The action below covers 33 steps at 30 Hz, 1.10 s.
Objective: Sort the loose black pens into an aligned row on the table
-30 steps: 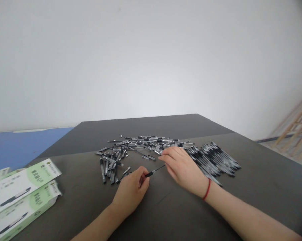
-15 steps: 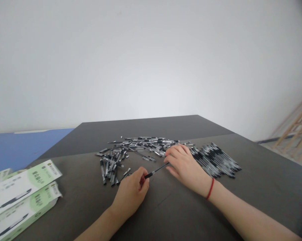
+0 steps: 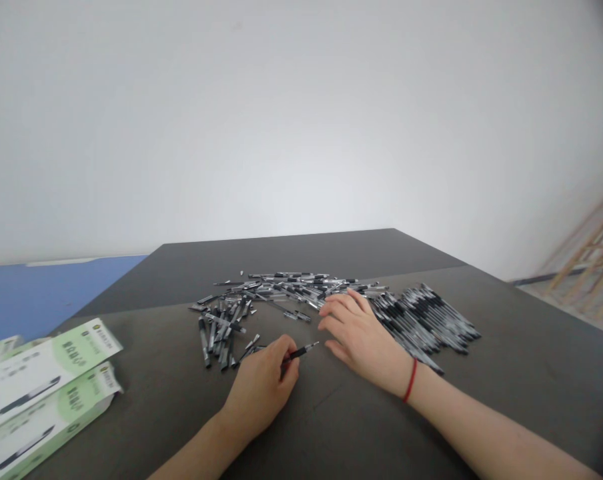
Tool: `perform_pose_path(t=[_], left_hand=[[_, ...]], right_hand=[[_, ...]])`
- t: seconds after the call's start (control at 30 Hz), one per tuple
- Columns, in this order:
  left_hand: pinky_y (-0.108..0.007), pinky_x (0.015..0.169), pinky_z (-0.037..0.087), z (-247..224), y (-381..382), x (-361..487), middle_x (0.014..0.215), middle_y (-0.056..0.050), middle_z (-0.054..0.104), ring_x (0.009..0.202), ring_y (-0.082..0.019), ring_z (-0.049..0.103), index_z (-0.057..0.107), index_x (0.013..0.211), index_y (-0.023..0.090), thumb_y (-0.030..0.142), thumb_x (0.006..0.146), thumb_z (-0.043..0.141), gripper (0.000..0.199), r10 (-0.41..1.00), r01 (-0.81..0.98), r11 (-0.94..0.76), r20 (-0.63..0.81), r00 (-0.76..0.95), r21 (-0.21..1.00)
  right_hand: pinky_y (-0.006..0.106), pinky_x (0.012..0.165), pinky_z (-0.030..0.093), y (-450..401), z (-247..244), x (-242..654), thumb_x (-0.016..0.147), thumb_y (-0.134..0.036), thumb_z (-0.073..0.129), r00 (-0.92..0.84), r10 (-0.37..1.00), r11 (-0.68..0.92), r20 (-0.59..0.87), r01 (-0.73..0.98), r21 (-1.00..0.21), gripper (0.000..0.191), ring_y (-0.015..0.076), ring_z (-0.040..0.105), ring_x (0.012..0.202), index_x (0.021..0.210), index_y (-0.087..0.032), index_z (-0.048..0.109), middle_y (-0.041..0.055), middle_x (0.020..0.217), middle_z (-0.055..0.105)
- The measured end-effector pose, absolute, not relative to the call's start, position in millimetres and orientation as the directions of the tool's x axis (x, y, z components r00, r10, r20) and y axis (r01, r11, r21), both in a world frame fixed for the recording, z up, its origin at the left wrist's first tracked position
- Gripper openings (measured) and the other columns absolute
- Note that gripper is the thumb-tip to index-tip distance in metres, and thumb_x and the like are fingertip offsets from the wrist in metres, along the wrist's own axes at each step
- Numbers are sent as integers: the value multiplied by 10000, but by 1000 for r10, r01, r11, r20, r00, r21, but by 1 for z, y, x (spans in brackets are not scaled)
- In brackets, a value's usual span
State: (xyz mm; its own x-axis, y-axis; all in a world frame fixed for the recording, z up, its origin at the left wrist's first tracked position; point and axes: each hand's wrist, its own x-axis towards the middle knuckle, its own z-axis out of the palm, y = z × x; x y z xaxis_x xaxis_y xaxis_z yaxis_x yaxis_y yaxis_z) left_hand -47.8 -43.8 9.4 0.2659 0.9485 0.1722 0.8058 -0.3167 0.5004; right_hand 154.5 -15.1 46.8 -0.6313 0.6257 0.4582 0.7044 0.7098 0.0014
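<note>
My left hand [image 3: 265, 375] is closed around a pen [image 3: 301, 351] near the front middle of the table. The pen's black grip and its pointed tip stick out to the right; the rest is hidden in my fingers. Just right of the tip, my right hand [image 3: 357, 339] hovers with fingers apart, holding nothing and not touching the pen. Beyond both hands lies a loose heap of pen parts [image 3: 286, 288], clear and black. A row of pens with black grips [image 3: 421, 319] lies side by side, partly behind my right hand.
A jumbled pile of clear and black pen barrels [image 3: 224, 327] lies beyond my left hand. Green-and-white pen boxes [image 3: 56, 363] are stacked at the left of the dark table [image 3: 331, 433]. A white wall stands behind; a wooden frame [image 3: 594, 253] is at the far right.
The thin dark refill that stretched from the left hand's pen to my right fingers now shows only as a short tip. My right hand has let go and its fingers have spread.
</note>
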Motion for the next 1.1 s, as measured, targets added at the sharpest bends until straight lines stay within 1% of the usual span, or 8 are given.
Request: perform_pose_path(t=[0.1, 0.23, 0.33, 0.43, 0.57, 0.67, 0.83, 1.1], left_hand=[[-223, 587, 308, 8, -43, -48, 707, 47, 553, 648, -129, 537, 460, 811, 233, 215, 838, 447, 34, 948, 813, -317, 172, 267, 488], [-233, 596, 309, 6, -45, -48, 710, 41, 563, 649, -135, 540, 460, 807, 231, 203, 831, 449, 39, 933, 825, -359, 176, 313, 436], [-236, 604, 312, 6, -48, -47, 730, 36, 580, 665, -138, 548, 472, 823, 230, 185, 823, 456, 47, 902, 807, -432, 171, 397, 402], [-235, 588, 312, 8, -51, -45, 724, 34, 580, 650, -135, 541, 478, 817, 226, 185, 826, 454, 48, 859, 773, -508, 159, 486, 380], [-234, 581, 317, 12, -53, -44, 737, 29, 586, 649, -137, 537, 487, 817, 221, 194, 819, 470, 33, 821, 745, -564, 145, 552, 357], [-235, 595, 333, 14, -54, -44, 755, 21, 594, 662, -141, 543, 498, 833, 217, 188, 811, 476, 43, 807, 734, -582, 136, 574, 350], [-240, 601, 340, 16, -54, -45, 755, 13, 596, 654, -141, 535, 511, 832, 212, 166, 804, 474, 65, 805, 733, -585, 142, 575, 348], [-240, 571, 322, 13, -53, -44, 725, 12, 589, 634, -140, 525, 511, 809, 206, 176, 805, 483, 42, 812, 737, -579, 164, 561, 348]], right_hand=[[464, 1068, 187, -11, 47, 157, 766, -170, 640, -618, 627, 717, 475, 696, -40, 199, 235, 436, 1127, 958, -205, 601, 53, 1057, 591], [411, 970, 310, -1, 39, 159, 797, -97, 566, -557, 672, 675, 488, 732, -94, 195, 224, 474, 1055, 968, -184, 601, 71, 996, 608], [360, 865, 373, 8, 28, 158, 816, -88, 530, -542, 731, 647, 415, 745, -165, 165, 209, 520, 960, 928, -179, 610, 61, 939, 621], [288, 781, 404, 18, 21, 151, 828, -87, 503, -571, 756, 652, 320, 696, -301, 160, 166, 558, 859, 904, -176, 612, 45, 911, 627], [229, 704, 414, 36, 20, 126, 792, -75, 533, -680, 692, 707, 242, 571, -418, 164, 130, 565, 754, 893, -166, 626, 24, 838, 633], [225, 682, 418, 50, 22, 99, 781, -89, 551, -783, 587, 785, 205, 489, -380, 167, 125, 564, 717, 903, -161, 642, 24, 821, 639], [262, 707, 427, 63, 27, 60, 813, -138, 529, -885, 429, 898, 183, 395, -193, 173, 162, 585, 794, 925, -177, 655, 47, 894, 651], [247, 595, 397, 60, 29, 36, 805, -160, 547, -916, 385, 922, 111, 386, -11, 142, 167, 587, 759, 910, -162, 643, 73, 896, 645]])
